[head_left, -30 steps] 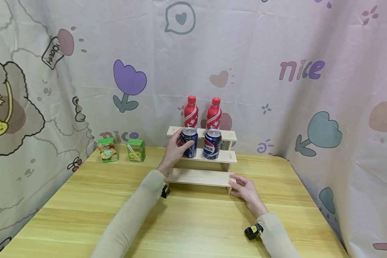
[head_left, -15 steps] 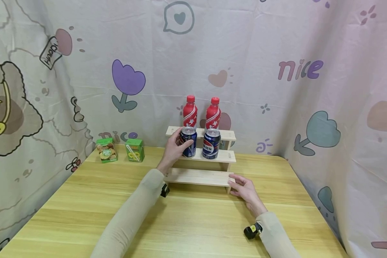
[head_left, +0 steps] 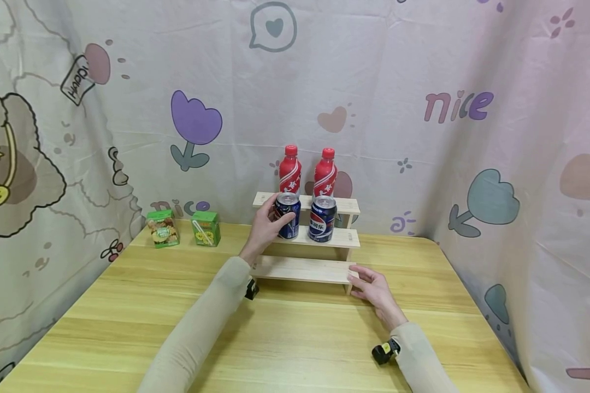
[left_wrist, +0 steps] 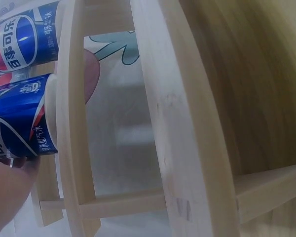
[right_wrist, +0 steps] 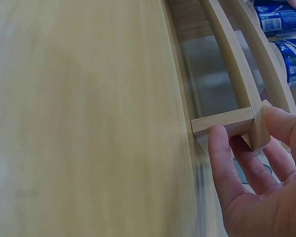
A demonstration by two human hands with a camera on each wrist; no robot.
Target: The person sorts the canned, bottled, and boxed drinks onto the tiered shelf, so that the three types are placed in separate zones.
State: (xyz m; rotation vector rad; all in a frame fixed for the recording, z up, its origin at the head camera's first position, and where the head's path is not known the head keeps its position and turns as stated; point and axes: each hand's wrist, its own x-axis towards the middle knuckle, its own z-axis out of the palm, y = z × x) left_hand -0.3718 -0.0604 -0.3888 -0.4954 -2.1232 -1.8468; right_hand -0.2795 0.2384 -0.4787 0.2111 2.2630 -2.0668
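My left hand grips a blue cola can, thumb in front, on the left of the rack's middle tier. In the left wrist view that can stands with its base right at the board, and the hand reaches round its side. A second cola can stands upright to its right. My right hand holds the right end of the lowest tier of the three-tier wooden rack. Up close, the right hand's thumb lies on the board and its fingers press around the end support.
Two red-capped bottles stand on the top tier behind the cans. Two green drink cartons sit at the table's back left. The wooden table ends at a printed curtain behind and on both sides.
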